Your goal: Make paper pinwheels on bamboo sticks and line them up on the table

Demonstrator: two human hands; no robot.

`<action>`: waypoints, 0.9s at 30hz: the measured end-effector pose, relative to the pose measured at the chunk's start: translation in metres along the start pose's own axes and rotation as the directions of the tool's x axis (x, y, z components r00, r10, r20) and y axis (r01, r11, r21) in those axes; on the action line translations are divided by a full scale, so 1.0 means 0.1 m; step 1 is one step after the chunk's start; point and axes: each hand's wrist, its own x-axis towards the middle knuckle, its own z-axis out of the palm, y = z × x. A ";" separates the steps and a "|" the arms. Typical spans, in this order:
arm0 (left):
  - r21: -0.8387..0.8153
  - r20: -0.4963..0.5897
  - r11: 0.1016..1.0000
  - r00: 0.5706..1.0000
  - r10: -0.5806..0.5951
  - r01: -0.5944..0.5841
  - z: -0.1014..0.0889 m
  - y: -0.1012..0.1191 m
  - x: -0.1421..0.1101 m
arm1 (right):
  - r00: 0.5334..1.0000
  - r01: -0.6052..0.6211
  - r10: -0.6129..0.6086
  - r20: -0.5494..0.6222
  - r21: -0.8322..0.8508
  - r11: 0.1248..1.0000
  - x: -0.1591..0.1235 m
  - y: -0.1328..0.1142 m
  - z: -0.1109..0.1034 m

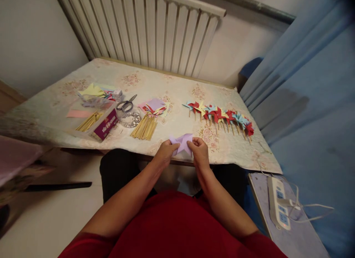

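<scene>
Both my hands hold a lilac paper piece (183, 142) folded into pointed flaps, just above the near edge of the table (172, 84). My left hand (165, 153) pinches its left side, fingers curled shut. My right hand (198, 150) grips its right side, fingers closed too. Just beyond the hands lies a bundle of wooden sticks (144, 127) with a small pile of coloured paper squares (154, 105) behind it. To the right, a row of finished paper pinwheels (222, 116) on sticks lies on the flowered cloth.
Scissors (126, 103) and a roll of clear tape (131, 119) lie left of the sticks, beside an open box (100, 122) with more sticks. Loose paper (93, 91) sits farther left. A radiator (149, 29) stands behind the table. A power strip (278, 202) rests on a stool at right, blue curtain behind.
</scene>
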 end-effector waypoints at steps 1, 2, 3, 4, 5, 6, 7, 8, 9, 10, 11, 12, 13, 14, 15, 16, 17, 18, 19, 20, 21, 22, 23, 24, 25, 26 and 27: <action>-0.010 0.003 1.000 1.000 -0.001 0.001 0.00 0.00 0.00 | 0.999 0.029 -0.030 -0.036 -0.027 0.999 0.01 0.00 0.00; -0.018 0.005 1.000 1.000 0.001 -0.001 0.01 0.00 0.00 | 0.996 0.061 -0.065 -0.068 -0.055 0.997 0.01 0.00 -0.01; -0.023 0.003 1.000 1.000 0.003 -0.002 0.01 0.01 0.00 | 0.991 0.091 -0.099 -0.093 -0.083 0.992 0.01 0.00 0.00; -0.025 0.000 1.000 1.000 0.004 -0.004 0.01 0.01 -0.01 | 0.986 0.119 -0.131 -0.107 -0.110 0.987 0.00 -0.01 0.00; -0.025 -0.001 1.000 1.000 0.004 -0.004 0.01 0.01 -0.01 | 0.980 0.144 -0.161 -0.115 -0.137 0.980 -0.01 -0.02 0.00; -0.023 -0.004 1.000 1.000 0.001 -0.001 0.01 0.02 -0.01 | 0.975 0.168 -0.189 -0.116 -0.166 0.972 -0.02 -0.03 0.01; -0.023 -0.008 1.000 1.000 -0.004 0.004 0.01 0.02 -0.01 | 0.970 0.192 -0.217 -0.114 -0.197 0.962 -0.04 -0.05 0.01; -0.024 -0.012 1.000 1.000 -0.009 0.009 0.01 0.02 -0.01 | 0.963 0.215 -0.245 -0.111 -0.227 0.950 -0.06 -0.06 0.02; -0.025 -0.016 1.000 1.000 -0.014 0.013 0.01 0.03 -0.01 | 0.955 0.241 -0.276 -0.108 -0.256 0.936 -0.08 -0.08 0.02; -0.027 -0.020 1.000 1.000 -0.016 0.016 0.01 0.03 -0.01 | 0.946 0.269 -0.308 -0.103 -0.284 0.920 -0.09 -0.09 0.02; -0.028 -0.022 0.999 1.000 -0.018 0.017 0.01 0.03 -0.01 | 0.935 0.296 -0.341 -0.099 -0.309 0.904 -0.10 -0.10 0.03; -0.026 -0.022 0.999 1.000 -0.019 0.019 0.02 0.04 -0.02 | 0.925 0.321 -0.369 -0.092 -0.331 0.887 -0.11 -0.11 0.03; -0.024 -0.021 1.000 1.000 -0.020 0.020 0.02 0.05 -0.02 | 0.916 0.342 -0.393 -0.085 -0.348 0.873 -0.12 -0.11 0.03; -0.022 -0.022 1.000 0.999 -0.023 0.022 0.03 0.06 -0.02 | 0.908 0.360 -0.413 -0.077 -0.363 0.859 -0.12 -0.10 0.03; -0.022 -0.026 0.999 0.999 -0.026 0.025 0.03 0.06 -0.02 | 0.899 0.376 -0.431 -0.073 -0.374 0.848 -0.12 -0.09 0.03; -0.023 -0.029 0.999 0.999 -0.029 0.029 0.04 0.07 -0.02 | 0.891 0.389 -0.447 -0.073 -0.381 0.838 -0.12 -0.08 0.03; -0.026 -0.032 0.999 0.999 -0.033 0.032 0.05 0.08 -0.02 | 0.884 0.401 -0.461 -0.075 -0.385 0.832 -0.11 -0.06 0.03; -0.030 -0.033 0.999 0.999 -0.037 0.036 0.06 0.09 -0.02 | 0.880 0.408 -0.469 -0.079 -0.382 0.829 -0.11 -0.05 0.03; -0.033 -0.035 0.999 0.999 -0.042 0.041 0.07 0.10 -0.03 | 0.879 0.410 -0.470 -0.084 -0.373 0.832 -0.10 -0.03 0.03; -0.038 -0.037 0.998 0.998 -0.049 0.048 0.07 0.11 -0.03 | 0.882 0.406 -0.463 -0.087 -0.359 0.840 -0.09 -0.02 0.03; -0.044 -0.039 0.997 0.998 -0.058 0.056 0.08 0.12 -0.03 | 0.889 0.398 -0.450 -0.087 -0.340 0.852 -0.09 0.00 0.03; -0.053 -0.042 0.996 0.997 -0.069 0.067 0.08 0.12 -0.04 | 0.899 0.385 -0.430 -0.085 -0.317 0.867 -0.08 0.01 0.03; -0.065 -0.044 0.995 0.996 -0.082 0.079 0.08 0.13 -0.04 | 0.911 0.366 -0.405 -0.084 -0.291 0.884 -0.08 0.02 0.03; -0.079 -0.041 0.992 0.994 -0.098 0.094 0.08 0.13 -0.05 | 0.924 0.343 -0.375 -0.082 -0.262 0.902 -0.08 0.03 0.03; -0.091 -0.039 0.990 0.993 -0.113 0.109 0.08 0.13 -0.05 | 0.936 0.317 -0.343 -0.080 -0.232 0.919 -0.07 0.03 0.03; -0.098 -0.038 0.988 0.991 -0.127 0.122 0.08 0.13 -0.05 | 0.946 0.294 -0.315 -0.076 -0.205 0.933 -0.07 0.04 0.03; -0.101 -0.039 0.986 0.990 -0.135 0.131 0.08 0.13 -0.05 | 0.953 0.278 -0.295 -0.070 -0.184 0.943 -0.07 0.04 0.03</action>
